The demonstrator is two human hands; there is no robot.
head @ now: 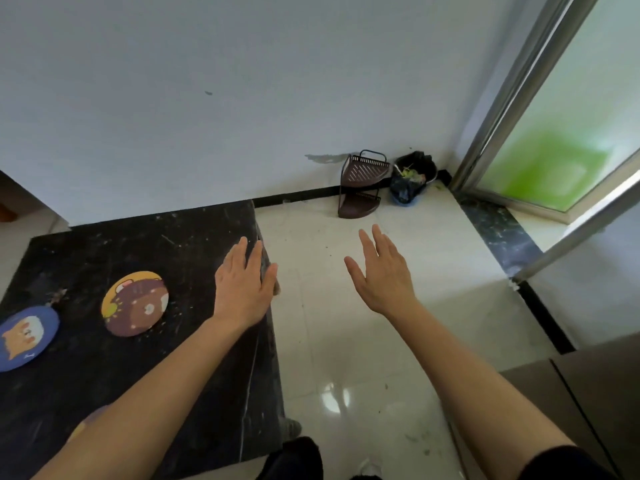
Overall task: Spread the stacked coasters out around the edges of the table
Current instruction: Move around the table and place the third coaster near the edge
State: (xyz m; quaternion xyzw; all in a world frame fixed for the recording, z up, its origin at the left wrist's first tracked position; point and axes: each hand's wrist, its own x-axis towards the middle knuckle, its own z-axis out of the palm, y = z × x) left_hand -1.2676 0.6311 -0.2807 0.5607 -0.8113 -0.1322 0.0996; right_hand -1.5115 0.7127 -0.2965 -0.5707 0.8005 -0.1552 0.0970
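Across the lower left of the frame lies the black table (pixel 121 368), my left hand (pixel 244 289) flat over its right edge, fingers together, holding nothing. Right of centre my right hand (pixel 384 275) hangs over the floor (pixel 363 358), fingers loosely spread, empty. Left of my left hand, well apart, sits the brown coaster (pixel 135 303); the blue coaster (pixel 26 337) lies at the far left edge. Its tiny writing is unreadable.
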